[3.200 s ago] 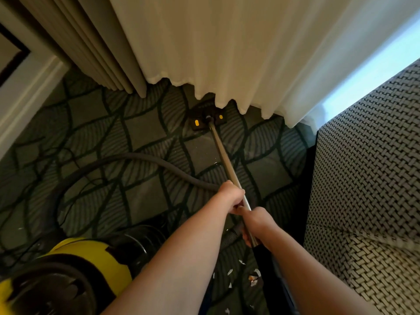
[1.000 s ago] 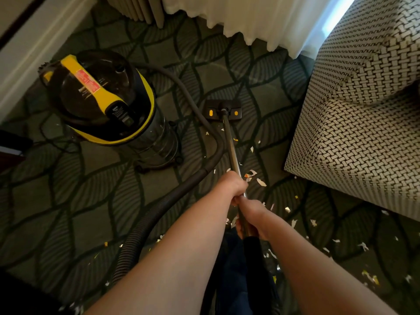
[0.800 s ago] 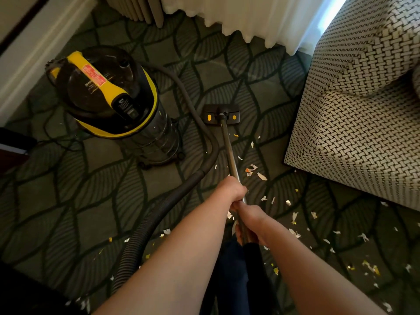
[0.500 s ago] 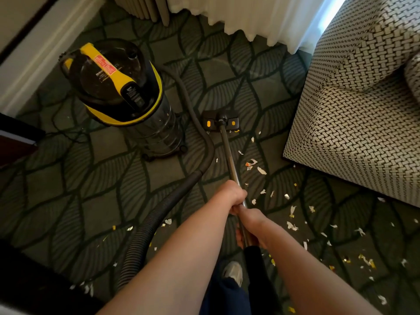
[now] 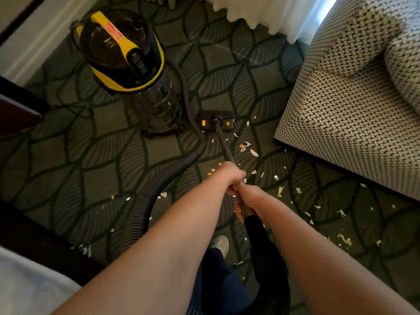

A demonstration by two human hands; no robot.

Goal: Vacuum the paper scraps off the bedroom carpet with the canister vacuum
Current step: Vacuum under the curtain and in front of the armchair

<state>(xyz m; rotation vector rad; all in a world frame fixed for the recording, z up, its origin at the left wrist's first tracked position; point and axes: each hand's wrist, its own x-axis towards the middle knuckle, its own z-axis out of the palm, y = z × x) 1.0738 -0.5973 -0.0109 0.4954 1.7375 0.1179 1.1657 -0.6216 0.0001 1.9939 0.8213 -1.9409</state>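
- Two hands are gripping the wand (image 5: 225, 144): left hand (image 5: 234, 176) wrapping it ahead, right hand (image 5: 250, 198) clasping just behind.
- Both arms are stretching forward and down.
- The nozzle (image 5: 216, 122), ahead of the hands, is now sitting back from the curtain (image 5: 261, 10), so sweeping is probably shifting onto scraps (image 5: 253, 153) lying right of the hands.
- The canister (image 5: 127, 53) is standing ahead-left.

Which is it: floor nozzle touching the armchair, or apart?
Apart. The head view shows a strip of carpet with a few paper scraps between the floor nozzle and the armchair.
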